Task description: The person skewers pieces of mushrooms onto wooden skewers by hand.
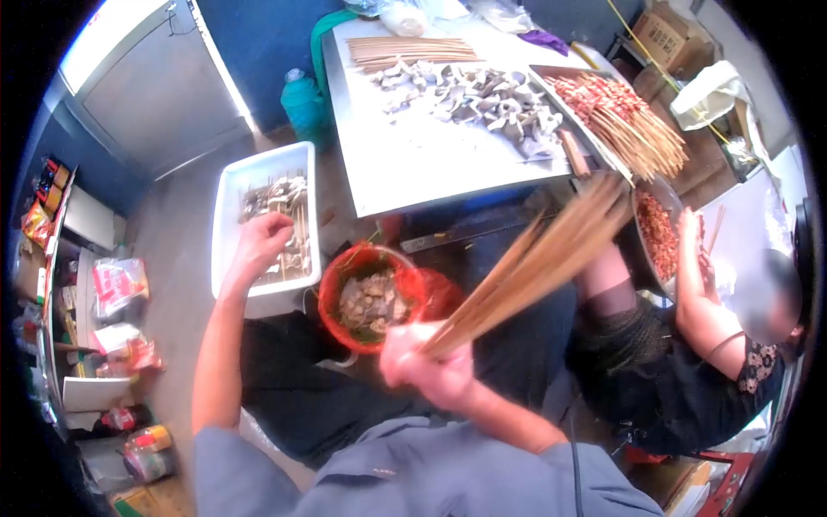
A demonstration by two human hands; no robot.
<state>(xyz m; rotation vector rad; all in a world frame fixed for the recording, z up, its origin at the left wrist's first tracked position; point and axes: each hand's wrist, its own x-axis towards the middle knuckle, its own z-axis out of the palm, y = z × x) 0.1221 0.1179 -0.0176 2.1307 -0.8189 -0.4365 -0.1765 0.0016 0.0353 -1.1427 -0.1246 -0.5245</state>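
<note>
My right hand (431,362) is wrapped round a thick bundle of wooden skewers (538,263), which fans up and to the right and is slightly blurred. Over the white plastic tub (222,215) my left hand (261,246) hovers with its fingers curled in; whether something small is pinched there I cannot make out. Inside the tub lie loaded skewers (297,202) with grey and pale pieces on them. Between my hands, an orange-red basket (327,297) holds pale chunks (372,302) and some green bits.
A metal table (370,181) carries grey-white pieces (491,99), a row of bare skewers (409,52) and a tray of red meat skewers (620,116). At right another person (689,362) works by a bowl of red meat (659,237). Packaged goods (121,289) line the left.
</note>
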